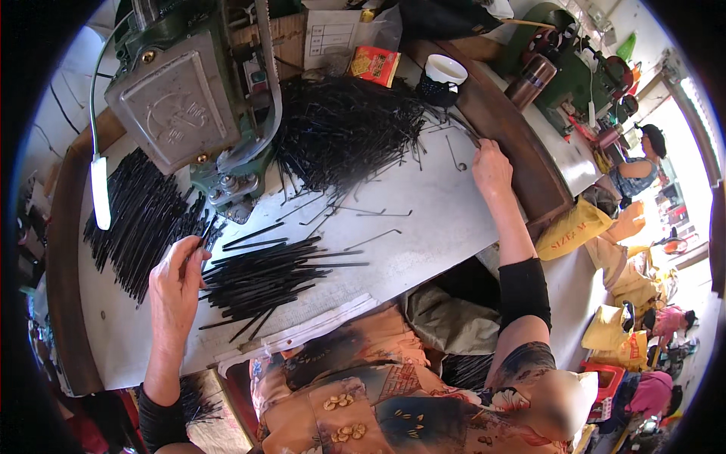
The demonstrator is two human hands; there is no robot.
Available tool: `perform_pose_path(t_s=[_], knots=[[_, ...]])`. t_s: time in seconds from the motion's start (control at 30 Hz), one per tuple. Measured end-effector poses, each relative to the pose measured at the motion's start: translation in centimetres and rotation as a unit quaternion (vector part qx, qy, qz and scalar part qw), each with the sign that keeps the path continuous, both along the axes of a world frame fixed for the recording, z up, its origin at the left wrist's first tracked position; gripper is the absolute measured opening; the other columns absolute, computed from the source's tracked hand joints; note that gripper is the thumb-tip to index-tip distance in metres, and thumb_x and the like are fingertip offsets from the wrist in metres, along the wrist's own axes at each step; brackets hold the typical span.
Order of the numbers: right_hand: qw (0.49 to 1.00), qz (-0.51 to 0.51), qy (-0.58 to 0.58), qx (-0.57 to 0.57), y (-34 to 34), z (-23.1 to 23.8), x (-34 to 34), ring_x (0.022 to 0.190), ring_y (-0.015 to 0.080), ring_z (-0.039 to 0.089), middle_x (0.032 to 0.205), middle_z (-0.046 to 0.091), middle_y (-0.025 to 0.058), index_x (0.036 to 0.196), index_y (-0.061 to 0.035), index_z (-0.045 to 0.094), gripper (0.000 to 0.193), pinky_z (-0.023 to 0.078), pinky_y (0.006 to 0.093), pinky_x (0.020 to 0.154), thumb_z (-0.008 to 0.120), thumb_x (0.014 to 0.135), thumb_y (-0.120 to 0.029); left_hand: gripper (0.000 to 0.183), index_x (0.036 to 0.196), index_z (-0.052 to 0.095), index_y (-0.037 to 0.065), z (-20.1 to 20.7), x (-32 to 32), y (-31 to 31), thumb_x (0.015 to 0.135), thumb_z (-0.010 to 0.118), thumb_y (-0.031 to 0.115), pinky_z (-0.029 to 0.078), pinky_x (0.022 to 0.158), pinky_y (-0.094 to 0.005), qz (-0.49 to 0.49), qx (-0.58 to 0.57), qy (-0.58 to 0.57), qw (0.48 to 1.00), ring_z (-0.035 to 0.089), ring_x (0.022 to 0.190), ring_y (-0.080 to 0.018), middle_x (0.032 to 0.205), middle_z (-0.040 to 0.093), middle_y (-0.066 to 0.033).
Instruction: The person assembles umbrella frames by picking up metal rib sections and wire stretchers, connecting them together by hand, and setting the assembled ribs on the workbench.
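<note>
My left hand (175, 284) is closed in a pinch beside the machine's lower end, with a short black strip (206, 233) at its fingertips. Just right of it lies a loose bundle of straight black strips (261, 276). A larger row of similar strips (140, 223) spreads on its far left side. At the right edge of the tabletop my right hand (493, 170) is closed, and a dark thin end (470, 135) shows at its fingers; its kind is unclear. Near that hand lies one thin rod with a round end (455, 153).
A green-grey machine (178, 106) stands over the white tabletop (431, 216). Behind lies a tangled black heap (348, 129); beyond it are a red packet (374, 66) and a white cup (446, 69). A raised brown rim (522, 159) borders the right. Other people sit farther right.
</note>
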State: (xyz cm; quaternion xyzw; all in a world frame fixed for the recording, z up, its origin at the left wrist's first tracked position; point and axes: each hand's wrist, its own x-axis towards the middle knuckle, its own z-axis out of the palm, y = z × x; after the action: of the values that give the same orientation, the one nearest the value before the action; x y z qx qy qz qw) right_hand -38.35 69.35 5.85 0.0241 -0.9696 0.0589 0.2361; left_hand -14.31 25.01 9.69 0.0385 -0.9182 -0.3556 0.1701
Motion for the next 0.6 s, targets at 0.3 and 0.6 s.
perform_pose_path(t_s=[0.3,0.6], knots=[[0.997,0.055,-0.033,-0.034,-0.8,-0.5,0.2,0.094,0.0401,0.058,0.111,0.056,0.0189,0.104,-0.0032,0.056,0.025,0.046,0.0488,0.079,0.05,0.082,-0.013,0.017,0.102,0.056,-0.004,-0.2,0.5,-0.3,0.088,0.05,0.004,0.043,0.048,-0.0229,0.002,0.003,-0.003,1.0,0.051,0.05,-0.0097,0.079,0.064,-0.0104],[0.985,0.122,0.019,0.118,-3.5,0.2,0.1,0.103,0.0298,0.053,0.103,0.058,0.0125,0.103,-0.0031,0.06,0.03,0.045,0.0399,0.084,0.061,0.075,-0.013,0.016,0.1,0.056,-0.004,0.1,-0.2,-0.7,0.089,0.051,0.005,0.042,0.048,-0.0222,0.002,0.066,-0.016,0.998,0.05,0.052,-0.0078,0.076,0.063,-0.008]])
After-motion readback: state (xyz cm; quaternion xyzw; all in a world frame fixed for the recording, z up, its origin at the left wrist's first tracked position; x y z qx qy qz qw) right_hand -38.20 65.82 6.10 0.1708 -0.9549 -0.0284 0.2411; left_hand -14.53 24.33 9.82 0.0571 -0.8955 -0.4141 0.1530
